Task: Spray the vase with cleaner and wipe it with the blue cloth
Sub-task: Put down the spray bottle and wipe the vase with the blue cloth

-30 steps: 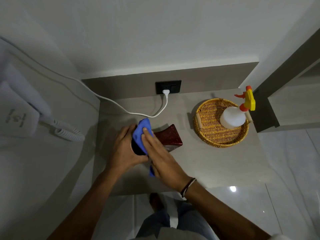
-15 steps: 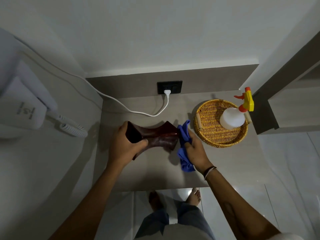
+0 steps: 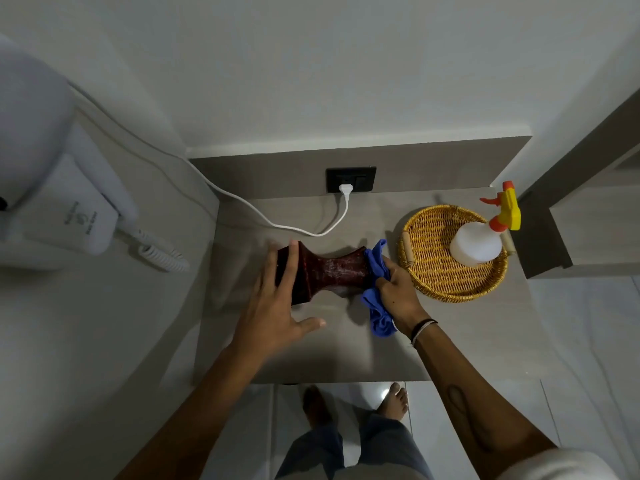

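Grey stone-look counter (image 3: pixel 311 351) carries everything. Nearest: left hand (image 3: pixel 273 306), fingers spread wide, lying flat over the left end of the vase (image 3: pixel 332 271), gripping nothing. Right hand (image 3: pixel 398 292) closed around the blue cloth (image 3: pixel 377 296), bunched against the vase's right end. Vase dark red, on its side at mid-counter. Farther right: wicker basket (image 3: pixel 433 282) holding the spray bottle (image 3: pixel 478 242). At the back, white cable (image 3: pixel 277 223) plugged into black socket (image 3: pixel 350 179).

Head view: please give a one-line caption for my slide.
Right hand presses blue cloth to the lying dark red vase; left hand open over its other end.
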Demonstrator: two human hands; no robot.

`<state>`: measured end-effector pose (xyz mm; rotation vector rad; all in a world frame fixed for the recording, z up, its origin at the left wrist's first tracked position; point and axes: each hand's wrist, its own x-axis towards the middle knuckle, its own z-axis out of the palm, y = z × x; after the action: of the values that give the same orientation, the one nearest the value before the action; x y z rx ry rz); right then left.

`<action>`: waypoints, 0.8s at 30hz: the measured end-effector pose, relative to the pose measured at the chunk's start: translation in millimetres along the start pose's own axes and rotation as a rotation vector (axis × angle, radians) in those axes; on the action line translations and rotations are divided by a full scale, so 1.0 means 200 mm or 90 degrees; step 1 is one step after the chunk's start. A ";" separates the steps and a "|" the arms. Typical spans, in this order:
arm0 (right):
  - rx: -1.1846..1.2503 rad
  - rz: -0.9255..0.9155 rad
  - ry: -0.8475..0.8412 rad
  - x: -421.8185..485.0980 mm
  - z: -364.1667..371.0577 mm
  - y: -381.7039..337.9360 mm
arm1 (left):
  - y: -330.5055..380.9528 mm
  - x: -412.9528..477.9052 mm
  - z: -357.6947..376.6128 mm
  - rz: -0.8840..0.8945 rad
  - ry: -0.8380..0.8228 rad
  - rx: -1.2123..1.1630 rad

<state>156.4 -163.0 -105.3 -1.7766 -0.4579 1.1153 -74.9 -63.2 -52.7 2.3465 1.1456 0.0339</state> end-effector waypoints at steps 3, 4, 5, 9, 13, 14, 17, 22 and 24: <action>-0.018 -0.023 -0.001 0.02 0.00 0.01 | 0.03 0.01 -0.02 0.080 0.078 0.124; -0.022 -0.026 -0.003 0.02 0.00 0.01 | 0.04 0.02 -0.02 0.101 0.091 0.139; -0.031 -0.029 -0.006 0.03 0.00 0.02 | 0.05 0.03 -0.02 0.112 0.096 0.134; -0.070 -0.041 -0.008 0.02 0.02 0.03 | 0.09 0.05 -0.03 0.080 0.096 0.064; -0.110 -0.110 0.034 -0.07 0.05 0.01 | 0.06 0.05 -0.05 0.056 0.085 0.072; -0.128 -0.152 0.046 -0.11 0.06 0.00 | 0.05 0.05 -0.05 0.054 0.083 0.074; -0.178 -0.321 0.031 -0.25 0.14 -0.06 | 0.03 0.05 -0.05 0.043 0.085 0.053; -0.341 -0.506 -0.127 -0.37 0.36 -0.07 | 0.01 0.08 -0.05 0.055 0.094 -0.033; -0.444 -0.509 -0.128 -0.31 0.33 0.01 | -0.01 0.08 -0.06 0.041 0.083 -0.019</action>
<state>68.6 -172.1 -85.2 -1.7499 -1.6651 0.5703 -69.8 -44.3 -46.5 2.3830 1.1228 0.2290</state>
